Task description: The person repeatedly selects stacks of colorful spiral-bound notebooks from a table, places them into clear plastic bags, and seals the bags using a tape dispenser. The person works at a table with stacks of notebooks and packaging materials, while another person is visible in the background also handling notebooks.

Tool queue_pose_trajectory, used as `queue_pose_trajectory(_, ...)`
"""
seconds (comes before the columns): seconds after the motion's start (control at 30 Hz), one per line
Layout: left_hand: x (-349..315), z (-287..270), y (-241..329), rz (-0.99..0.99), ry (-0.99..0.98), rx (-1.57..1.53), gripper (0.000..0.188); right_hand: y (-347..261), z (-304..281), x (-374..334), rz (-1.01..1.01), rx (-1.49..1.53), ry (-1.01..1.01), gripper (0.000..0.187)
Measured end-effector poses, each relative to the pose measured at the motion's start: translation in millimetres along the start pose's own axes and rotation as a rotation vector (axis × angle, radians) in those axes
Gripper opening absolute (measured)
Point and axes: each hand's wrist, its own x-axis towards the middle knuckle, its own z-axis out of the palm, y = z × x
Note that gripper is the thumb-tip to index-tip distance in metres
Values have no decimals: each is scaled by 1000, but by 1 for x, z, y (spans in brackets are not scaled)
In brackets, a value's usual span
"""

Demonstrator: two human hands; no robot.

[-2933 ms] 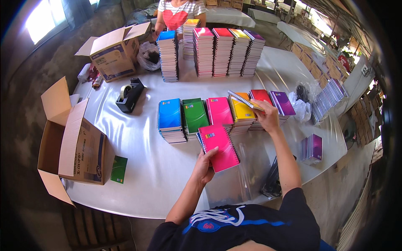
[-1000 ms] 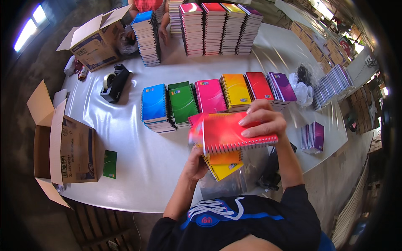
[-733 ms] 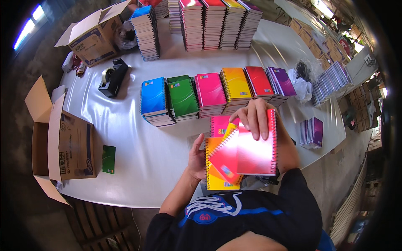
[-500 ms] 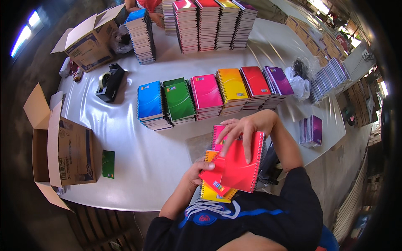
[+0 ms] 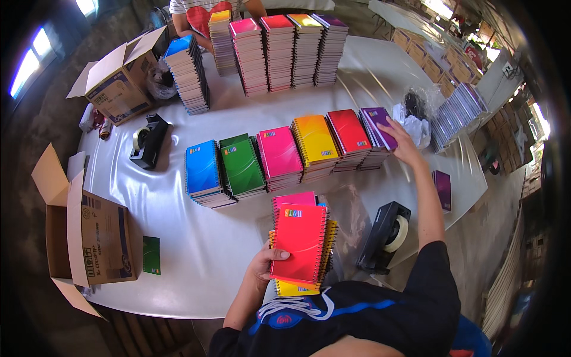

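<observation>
Holding one bundle of spiral notebooks (image 5: pixel 300 247) in front of the chest — red uppermost, pink and yellow showing beneath, exact count hidden — the left hand (image 5: pixel 264 263) has its grip pinched on the near left edge, thumb over the red cover. Right hand (image 5: pixel 401 143): fingers on the top purple cover; whether its grip has closed cannot be told.

Front row, six stacks, left to right: blue stack (image 5: pixel 203 166), green stack (image 5: pixel 242 168), pink stack (image 5: pixel 279 152), yellow stack (image 5: pixel 315 140), red stack (image 5: pixel 349 131), purple stack (image 5: pixel 373 119).

Behind: six taller stacks (image 5: pixel 248 59), standing before one person (image 5: pixel 208 12).

Also on the worktop (image 5: pixel 202 256): two black tape dispensers (image 5: pixel 150 141), one far left, one right of the bundle; two open cartons (image 5: pixel 107 238), left; one green notebook (image 5: pixel 151 256), flat beside the nearer carton; one purple pile (image 5: pixel 442 190), right edge; white plastic (image 5: pixel 419 128) crowding the purple stack; clear sheeting (image 5: pixel 351 208), partly covered by the bundle.
</observation>
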Motion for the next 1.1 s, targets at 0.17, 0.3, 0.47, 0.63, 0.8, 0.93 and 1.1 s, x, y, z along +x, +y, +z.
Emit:
queue_pose_trajectory(0.17,5,-2,-1,27,76,39,55,-4,0,-3,-1,-86,67,52)
queue_pose_trajectory(0.3,8,-2,1,42,140,72,51,-9,-11,2,57,239,52,51)
queue_pose_trajectory(0.47,12,-4,1,67,146,104,54,-4,-16,2,9,322,341,40)
queue_pose_trajectory(0.63,14,2,3,85,150,134,54,-16,-17,9,2,677,701,32)
queue_pose_trajectory(0.8,17,11,9,30,99,108,55,-113,-26,7,-288,1541,440,33)
queue_pose_trajectory(0.93,18,10,4,-89,-35,-164,77,-211,-9,35,-1031,2045,-314,22)
queue_pose_trajectory(1.1,9,21,-1,-90,-35,-21,86,-248,13,32,-1115,1958,-752,20)
